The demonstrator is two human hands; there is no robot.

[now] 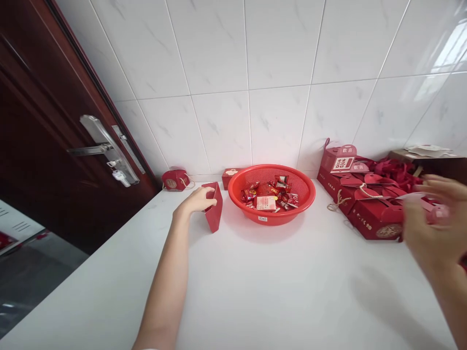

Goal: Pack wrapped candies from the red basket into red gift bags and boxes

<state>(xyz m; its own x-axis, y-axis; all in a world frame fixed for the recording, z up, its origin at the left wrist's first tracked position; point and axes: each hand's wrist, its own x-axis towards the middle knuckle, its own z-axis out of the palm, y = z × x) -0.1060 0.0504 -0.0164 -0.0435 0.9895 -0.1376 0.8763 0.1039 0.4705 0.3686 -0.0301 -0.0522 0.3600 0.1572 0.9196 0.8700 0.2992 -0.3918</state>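
My left hand [199, 198] is closed on the upper edge of a red cardboard box [214, 214], which stands tilted on the white table, left of a red plastic basket [270, 218]. In the basket lie several red-wrapped sweets [272, 188] and a pale pink packet [266, 203]. At the far right, my right hand [432, 228] is raised in front of a group of red gift boxes [375, 214]. Motion blurs its fingers, and a pale pinkish thing [414, 196] shows by them; whether it is held I cannot tell.
A small red box with a cord [175, 180] stands at the table's back left corner. Another red box [229, 176] sits partly behind the basket. Pale papers [428, 150] lie on a carton at the right. Tiled wall [219, 121] borders the table; a dark door [44, 121] stands left.
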